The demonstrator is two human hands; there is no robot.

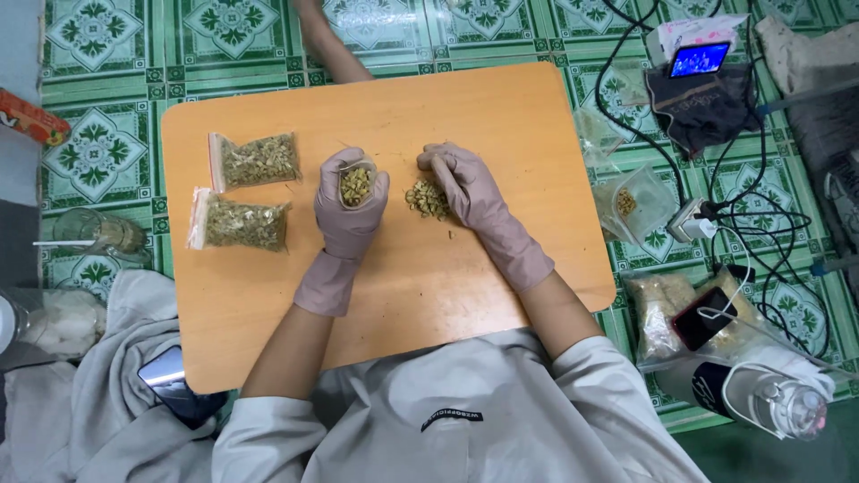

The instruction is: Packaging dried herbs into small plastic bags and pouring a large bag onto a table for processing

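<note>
The left hand (351,210), gloved, is clamped around a small clear bag (356,183) held upright with its mouth open, already partly full of greenish-yellow dried bits. The right hand (465,183), also gloved, rests fingers-down at the loose pile (428,199) of the same bits on the orange counter (403,286), just beside the bag; its fingers look pinched together on a few pieces, though the glove hides exactly what they grip. Two filled bags (255,159) (240,224) lie flat on the counter to the left, well apart from the hands. By my reading, the step in hand is filling the bag from the pile. The next move calls for carrying a pinch across to the bag's mouth while the left hand keeps it open and upright, so nothing spills.
</note>
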